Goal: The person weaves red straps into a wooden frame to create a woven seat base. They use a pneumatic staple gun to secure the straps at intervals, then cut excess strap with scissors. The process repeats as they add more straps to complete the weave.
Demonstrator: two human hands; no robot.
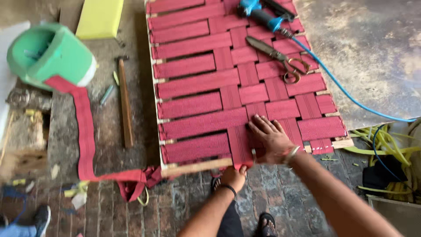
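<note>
The right hand (271,137) lies flat, palm down, fingers spread and pointing away from the body — a bracelet circles its wrist. The left hand (233,175) sits lower and nearer, fingers curled under in a grip, a dark band at the wrist. Both forearms reach forward, bare.

The floor (184,206) near the bottom edge is laid in worn, dark brick with pale mortar lines, littered with small scraps. Toward the upper left it turns to rough grey concrete (66,127), stained and dusty. At the top right lies a large mottled grey sheet (372,48), blotched with lighter patches. A broken hollow in the concrete (26,149) opens at the left edge, showing sandy rubble. Daylight falls evenly and softly, casting only faint shadows.
</note>
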